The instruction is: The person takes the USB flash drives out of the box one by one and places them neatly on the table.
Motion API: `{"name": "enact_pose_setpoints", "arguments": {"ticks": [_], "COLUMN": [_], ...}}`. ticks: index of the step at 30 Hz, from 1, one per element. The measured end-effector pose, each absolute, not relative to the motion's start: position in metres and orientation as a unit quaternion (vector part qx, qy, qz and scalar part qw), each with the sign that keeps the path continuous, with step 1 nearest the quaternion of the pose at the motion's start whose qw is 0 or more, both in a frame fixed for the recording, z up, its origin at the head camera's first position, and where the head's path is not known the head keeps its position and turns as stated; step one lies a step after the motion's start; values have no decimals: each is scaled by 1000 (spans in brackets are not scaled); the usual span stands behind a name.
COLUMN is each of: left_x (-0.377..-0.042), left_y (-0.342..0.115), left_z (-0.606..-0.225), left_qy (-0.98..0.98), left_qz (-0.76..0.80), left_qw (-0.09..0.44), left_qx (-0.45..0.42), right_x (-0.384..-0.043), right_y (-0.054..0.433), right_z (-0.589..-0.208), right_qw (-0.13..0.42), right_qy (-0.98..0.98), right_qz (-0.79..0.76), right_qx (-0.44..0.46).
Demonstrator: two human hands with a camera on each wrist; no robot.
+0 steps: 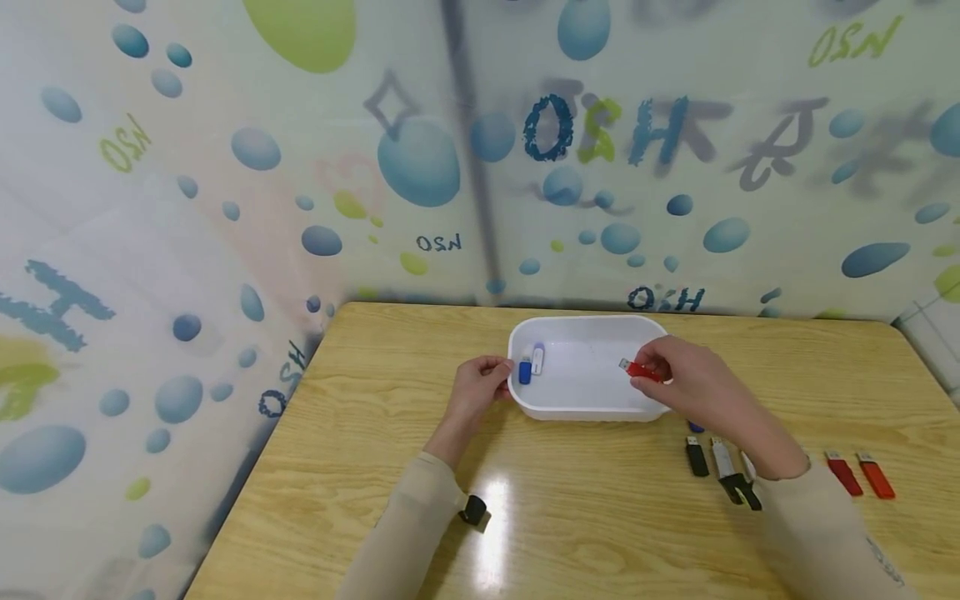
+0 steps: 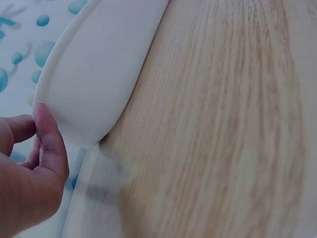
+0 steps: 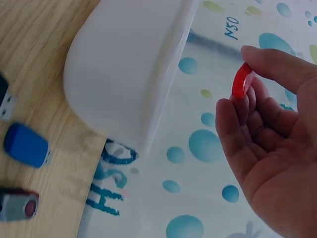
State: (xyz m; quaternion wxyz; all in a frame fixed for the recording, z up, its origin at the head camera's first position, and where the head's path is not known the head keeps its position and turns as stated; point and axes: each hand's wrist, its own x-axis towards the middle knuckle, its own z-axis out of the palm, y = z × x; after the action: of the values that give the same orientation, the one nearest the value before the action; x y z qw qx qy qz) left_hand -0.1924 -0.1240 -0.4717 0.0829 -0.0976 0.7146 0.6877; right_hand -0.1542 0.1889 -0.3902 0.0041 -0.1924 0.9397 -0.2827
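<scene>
A white plastic tub (image 1: pixel 588 408) stands near the far edge of the wooden table. My left hand (image 1: pixel 478 387) pinches the rim at its left end; the left wrist view shows thumb and fingers at the edge of the tub (image 2: pixel 94 74). Over the tub's right part, my right hand (image 1: pixel 686 379) pinches a red USB stick (image 1: pixel 642 372), its metal plug pointing left. In the right wrist view the same stick (image 3: pixel 241 80) sits between thumb and fingertips. Inside the tub, at the left, lie a blue USB stick (image 1: pixel 525 372) and a white USB stick (image 1: pixel 537 358).
Right of the tub lie a black USB stick (image 1: pixel 697 457), a silver and black one (image 1: pixel 726 468), a partly hidden blue one (image 1: pixel 696 427) and two red ones, (image 1: pixel 845 473) nearer my sleeve. A small black object (image 1: pixel 473 509) lies by my left sleeve. Patterned curtain (image 1: pixel 420 250) hangs behind.
</scene>
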Motion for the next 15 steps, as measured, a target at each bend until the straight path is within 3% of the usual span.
{"name": "enact_pose_setpoints", "arguments": {"ticks": [15], "left_x": [-192], "left_y": [-123], "left_z": [-470], "left_qy": [710], "left_qz": [692], "left_qw": [84], "left_qx": [-105], "right_x": [-130], "right_y": [235], "right_z": [-396], "right_qw": [-17], "right_qy": [953], "right_qz": [-278], "right_qx": [-119]}}
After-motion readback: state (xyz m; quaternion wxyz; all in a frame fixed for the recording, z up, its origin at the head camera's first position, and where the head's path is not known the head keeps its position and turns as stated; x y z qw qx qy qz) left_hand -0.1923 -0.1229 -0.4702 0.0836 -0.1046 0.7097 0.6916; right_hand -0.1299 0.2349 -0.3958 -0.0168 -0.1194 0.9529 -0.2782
